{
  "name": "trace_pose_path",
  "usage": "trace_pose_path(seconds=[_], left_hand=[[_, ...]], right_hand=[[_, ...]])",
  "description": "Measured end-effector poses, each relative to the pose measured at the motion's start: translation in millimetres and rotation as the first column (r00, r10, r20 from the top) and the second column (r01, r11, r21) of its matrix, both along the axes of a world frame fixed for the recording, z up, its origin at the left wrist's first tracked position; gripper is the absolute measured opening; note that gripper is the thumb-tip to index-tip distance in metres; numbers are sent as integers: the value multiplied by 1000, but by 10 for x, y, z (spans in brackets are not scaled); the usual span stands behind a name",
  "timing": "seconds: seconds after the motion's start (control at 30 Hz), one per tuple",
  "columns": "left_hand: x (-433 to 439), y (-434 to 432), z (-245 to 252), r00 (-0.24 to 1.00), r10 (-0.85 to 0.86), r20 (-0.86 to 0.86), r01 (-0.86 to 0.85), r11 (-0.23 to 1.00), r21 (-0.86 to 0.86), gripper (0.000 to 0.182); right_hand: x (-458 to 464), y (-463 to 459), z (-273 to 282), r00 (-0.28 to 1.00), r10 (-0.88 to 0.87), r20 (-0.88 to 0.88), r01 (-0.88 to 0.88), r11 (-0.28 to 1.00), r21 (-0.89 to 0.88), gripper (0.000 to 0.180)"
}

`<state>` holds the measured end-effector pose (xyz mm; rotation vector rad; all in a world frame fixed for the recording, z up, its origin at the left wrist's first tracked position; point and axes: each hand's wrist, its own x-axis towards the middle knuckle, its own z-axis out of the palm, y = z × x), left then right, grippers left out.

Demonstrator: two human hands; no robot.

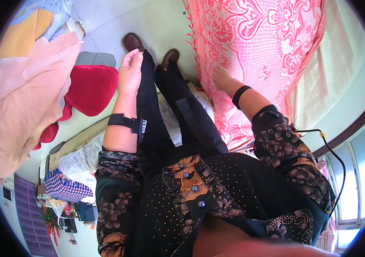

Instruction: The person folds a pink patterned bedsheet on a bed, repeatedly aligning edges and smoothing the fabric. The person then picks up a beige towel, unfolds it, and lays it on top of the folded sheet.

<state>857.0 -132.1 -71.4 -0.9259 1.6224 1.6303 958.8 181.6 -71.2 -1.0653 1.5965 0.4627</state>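
Observation:
My left hand (130, 71) is raised above my left leg, palm partly turned up, its fingers loosely bent and holding nothing visible. My right hand (223, 77) is over or against a pink and white patterned cloth with a fringe (253, 48), fingers slightly curled; whether it touches the cloth is unclear. Black straps circle both forearms, the left one with a small tag. Black trousers (152, 106) cover my legs, and brown shoes (133, 41) rest on the floor. I sit on a seat with a grey patterned cover (83, 154).
To the left are a peach blanket (28, 102), a red cushioned seat (92, 90) and a yellow cloth (28, 32). A polka-dot cloth (66, 186) lies at lower left, near a purple curtain (31, 218). A black cable (343, 163) runs by my right sleeve; windows (359, 180) stand beyond.

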Motion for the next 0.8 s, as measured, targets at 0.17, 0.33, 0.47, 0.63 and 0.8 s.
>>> trace_pose_path(seconds=[0.17, 0.33, 0.47, 0.63, 0.8], left_hand=[[384, 61, 43, 997, -81, 3, 82, 996, -39, 32], [585, 224, 71, 988, -152, -17, 152, 988, -21, 32], [602, 356, 156, 976, -216, -40, 215, 976, -29, 32], [442, 429, 526, 962, -259, -84, 257, 966, -29, 32], [235, 496, 1037, 948, -280, -153, 272, 960, -72, 32]], right_hand=[[623, 4, -18, 981, -142, 129, 132, 988, 80, 27], [1163, 51, 117, 917, -385, 108, 387, 922, 1, 26], [1404, 186, 406, 803, -585, -115, 497, 763, -414, 23], [1423, 244, 840, 686, -728, 12, 725, 685, 76, 25], [1372, 503, 1421, 284, -935, -214, 958, 287, 15, 29]])
